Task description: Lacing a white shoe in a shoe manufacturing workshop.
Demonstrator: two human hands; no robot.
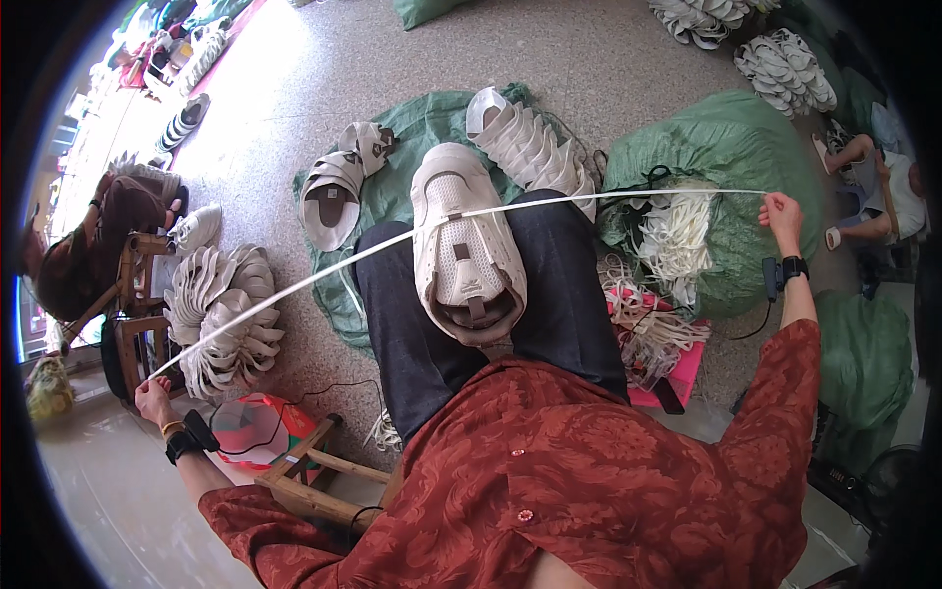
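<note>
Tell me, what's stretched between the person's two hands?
In the head view, a white shoelace runs between the left hand and right hand, crossing the pale shoe.

A white shoe [446, 253] rests on the person's dark trousers [569, 294], toe pointing away, with a long white lace [383, 244] passing across it near the toe and stretched taut to both sides. The left hand [154, 401] pinches one end near a curved row of pale shoe parts [221, 319], while the right hand [782, 218] grips the other by a bulging green sack [760, 147]. Loose white laces [677, 236] spill against that sack, and a green sheet [417, 113] lies on the speckled floor [353, 59].
</note>
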